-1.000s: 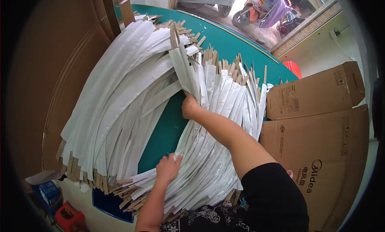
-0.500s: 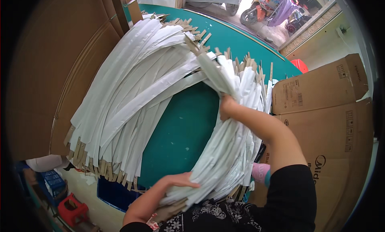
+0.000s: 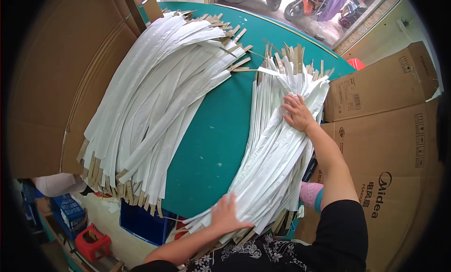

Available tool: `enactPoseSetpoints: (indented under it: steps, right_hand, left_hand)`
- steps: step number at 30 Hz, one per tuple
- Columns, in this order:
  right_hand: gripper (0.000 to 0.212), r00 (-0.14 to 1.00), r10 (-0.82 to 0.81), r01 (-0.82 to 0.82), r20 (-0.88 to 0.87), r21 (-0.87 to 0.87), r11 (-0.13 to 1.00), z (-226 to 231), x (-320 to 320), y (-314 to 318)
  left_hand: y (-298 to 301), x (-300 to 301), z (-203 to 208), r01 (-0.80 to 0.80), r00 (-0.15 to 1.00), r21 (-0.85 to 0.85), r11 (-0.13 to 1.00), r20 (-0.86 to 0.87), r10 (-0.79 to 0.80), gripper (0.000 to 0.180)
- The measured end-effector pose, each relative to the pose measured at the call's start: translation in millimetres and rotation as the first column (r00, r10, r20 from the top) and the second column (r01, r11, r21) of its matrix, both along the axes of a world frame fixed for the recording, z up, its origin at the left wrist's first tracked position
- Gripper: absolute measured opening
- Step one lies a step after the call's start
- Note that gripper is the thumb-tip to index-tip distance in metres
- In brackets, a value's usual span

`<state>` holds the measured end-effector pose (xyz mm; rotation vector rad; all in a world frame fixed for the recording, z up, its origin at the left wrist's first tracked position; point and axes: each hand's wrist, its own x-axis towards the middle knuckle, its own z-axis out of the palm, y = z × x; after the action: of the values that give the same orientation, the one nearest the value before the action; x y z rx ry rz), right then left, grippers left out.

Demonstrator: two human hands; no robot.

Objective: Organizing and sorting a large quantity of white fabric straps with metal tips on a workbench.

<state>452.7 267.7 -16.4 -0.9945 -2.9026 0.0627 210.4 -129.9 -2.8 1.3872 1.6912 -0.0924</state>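
Long white strips with tan ends lie in two heaps on the green table. On the right-hand heap of strips [image 3: 277,145], my right hand [image 3: 298,113] rests with its fingers spread, towards the far end. My left hand [image 3: 228,216] lies at the near end of that same heap, fingers stretched and thumb apart. Neither hand is closed round a strip. The wider left-hand heap of strips [image 3: 150,98] is fanned out, its tan tips showing at both ends, and no hand touches it.
Bare green tabletop [image 3: 211,140] shows between the heaps. A tall cardboard sheet [image 3: 51,84] stands at the left, and a printed cardboard box [image 3: 376,145] at the right. Below the table are a blue crate [image 3: 141,222] and a red stool [image 3: 93,243]. A pink object [image 3: 309,193] sits near my right elbow.
The strips my right hand was gripping and lifting now lie on the right heap. That hand has opened and moved right. The heaps no longer overlap at the far end. My left hand's fingers have spread.
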Motion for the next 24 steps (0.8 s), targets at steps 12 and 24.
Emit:
enactPoseSetpoints:
  steps: [12,24]
  right_hand:
    - [0.038,0.997,0.05,-0.058,0.051,0.161,0.985,9,-62,-5]
    - [0.054,0.881,0.308,-0.112,0.359,-0.475,0.873,-15,-138,-310]
  left_hand:
    - [-45,47,-14,-0.31,0.938,-0.158,0.938,0.111,0.329,0.136]
    - [-49,44,-21,-0.226,0.93,-0.156,0.962,0.259,0.26,0.133]
